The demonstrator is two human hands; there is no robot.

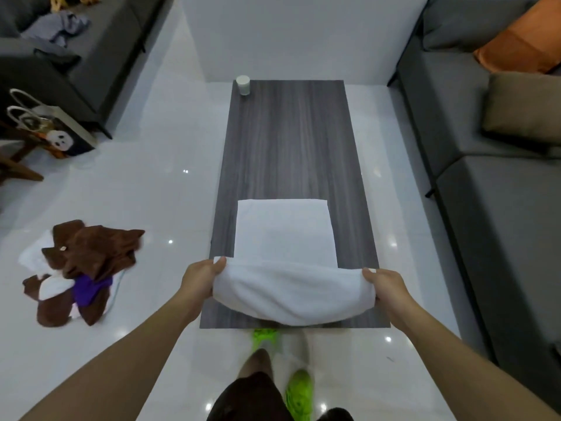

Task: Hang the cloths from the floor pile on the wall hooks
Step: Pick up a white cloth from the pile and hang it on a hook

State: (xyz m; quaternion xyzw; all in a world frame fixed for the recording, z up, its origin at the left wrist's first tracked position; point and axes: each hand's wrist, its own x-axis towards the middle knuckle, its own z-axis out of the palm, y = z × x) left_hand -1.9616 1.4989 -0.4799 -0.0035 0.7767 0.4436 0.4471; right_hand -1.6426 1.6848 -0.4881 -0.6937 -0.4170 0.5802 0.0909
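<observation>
Both my left hand (202, 276) and right hand (383, 284) pinch the white terry towel's (288, 268) near corners; uneven pull probably skews it.

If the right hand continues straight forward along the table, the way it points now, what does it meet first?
Probably nothing: the right hand, gripping the white towel, points along bare table right of the towel's flat part. Depth is uncertain.

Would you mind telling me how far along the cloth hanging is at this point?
Nothing looks hung yet; no wall hooks are in view. In hand: the left hand and right hand pinch the near corners of a white towel lying on the table. Left: the pile of brown, white and purple cloths on the floor.
</observation>
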